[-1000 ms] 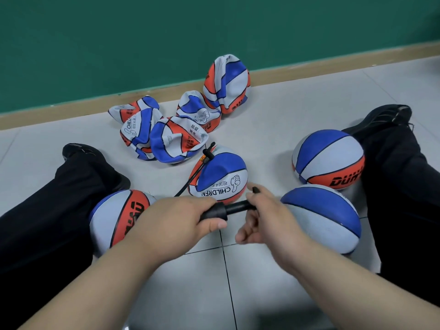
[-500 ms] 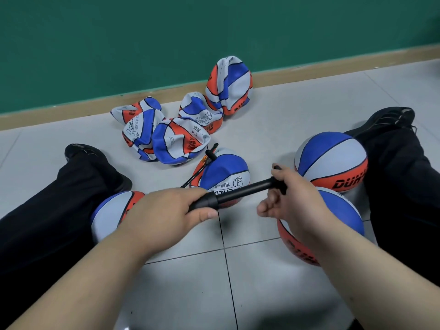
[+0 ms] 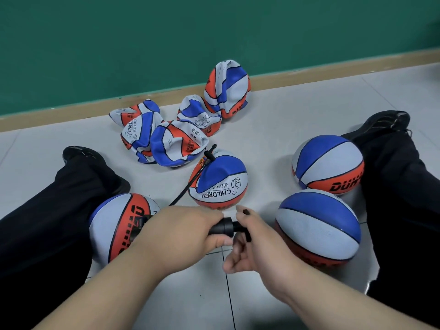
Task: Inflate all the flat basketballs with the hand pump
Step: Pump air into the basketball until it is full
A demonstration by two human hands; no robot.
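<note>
Hand pump gripped by left hand, right hand curled round handle.

Pale grey tiled floor, dark grout lines. Green wall at the far side; tan baseboard along its foot. Black left trouser leg and right trouser leg lie spread apart on the floor, ending in a black left shoe and right shoe.
</note>
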